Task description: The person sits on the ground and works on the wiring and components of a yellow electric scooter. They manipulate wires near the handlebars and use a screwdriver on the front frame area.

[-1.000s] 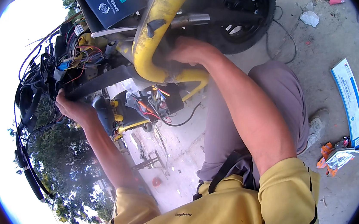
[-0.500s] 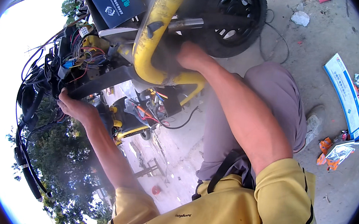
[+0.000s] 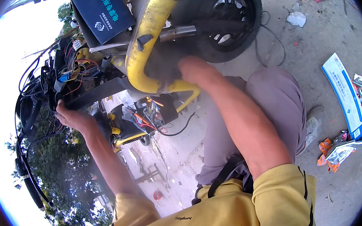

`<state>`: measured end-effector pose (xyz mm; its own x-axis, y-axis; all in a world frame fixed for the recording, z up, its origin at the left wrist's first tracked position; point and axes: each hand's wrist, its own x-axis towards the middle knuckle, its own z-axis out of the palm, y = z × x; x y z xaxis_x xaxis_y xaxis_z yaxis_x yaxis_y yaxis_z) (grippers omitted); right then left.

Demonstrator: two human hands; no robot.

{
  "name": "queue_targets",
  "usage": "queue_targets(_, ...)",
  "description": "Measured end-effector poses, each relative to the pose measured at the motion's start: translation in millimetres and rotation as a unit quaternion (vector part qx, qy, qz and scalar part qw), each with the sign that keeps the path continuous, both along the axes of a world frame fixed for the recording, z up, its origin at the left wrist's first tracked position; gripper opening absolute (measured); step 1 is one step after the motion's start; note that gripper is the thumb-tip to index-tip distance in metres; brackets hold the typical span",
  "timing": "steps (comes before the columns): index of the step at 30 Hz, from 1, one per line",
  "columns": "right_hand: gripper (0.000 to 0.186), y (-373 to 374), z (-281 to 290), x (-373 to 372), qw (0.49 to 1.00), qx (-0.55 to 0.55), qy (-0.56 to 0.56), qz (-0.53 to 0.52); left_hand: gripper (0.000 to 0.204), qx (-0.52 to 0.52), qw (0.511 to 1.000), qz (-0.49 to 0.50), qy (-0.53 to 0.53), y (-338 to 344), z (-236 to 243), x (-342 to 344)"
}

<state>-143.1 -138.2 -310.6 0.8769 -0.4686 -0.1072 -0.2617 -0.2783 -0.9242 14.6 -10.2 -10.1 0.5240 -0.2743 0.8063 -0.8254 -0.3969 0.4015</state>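
A stripped scooter with a yellow tube frame stands in front of me, its black wheel at the top. My right hand reaches in behind the bend of the yellow frame, and its fingers are hidden there. My left hand grips the edge of a black panel below a tangle of coloured wires. A dark blue box sits on top of the frame.
A yellow-and-black tool case with wires lies under the frame. A blue-and-white carton and torn wrappers lie on the concrete at right. A white scrap lies near the wheel. My bent knee is close to the frame.
My right hand has pushed further in behind the yellow frame, toward the wheel. My left hand keeps its hold on the black panel.
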Motion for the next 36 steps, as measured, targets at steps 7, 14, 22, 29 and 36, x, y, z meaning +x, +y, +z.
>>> queue_targets(7, 0.025, -24, 18, -24, 0.998, -0.035, 0.046, -0.025, 0.048, -0.037, 0.998, -0.056, 0.02, -5, -4, -4)
queue_targets(14, 0.021, -39, 24, -36, 0.991, -0.101, 0.069, -0.056, 0.051, -0.035, 0.998, -0.033, 0.043, -8, 0, -7)
queue_targets(22, 0.02, -24, 54, -77, 0.991, -0.106, 0.028, -0.078, 0.048, -0.018, 0.999, -0.035, 0.02, -5, -4, -12)
queue_targets(29, 0.02, -26, 83, -140, 0.991, -0.081, -0.047, -0.094, 0.044, 0.01, 0.999, -0.031, -0.008, -2, -1, 12)
queue_targets(36, 0.019, -35, 92, -156, 0.992, -0.091, -0.028, -0.087, 0.058, -0.036, 0.998, -0.041, 0.036, 1, -2, 10)
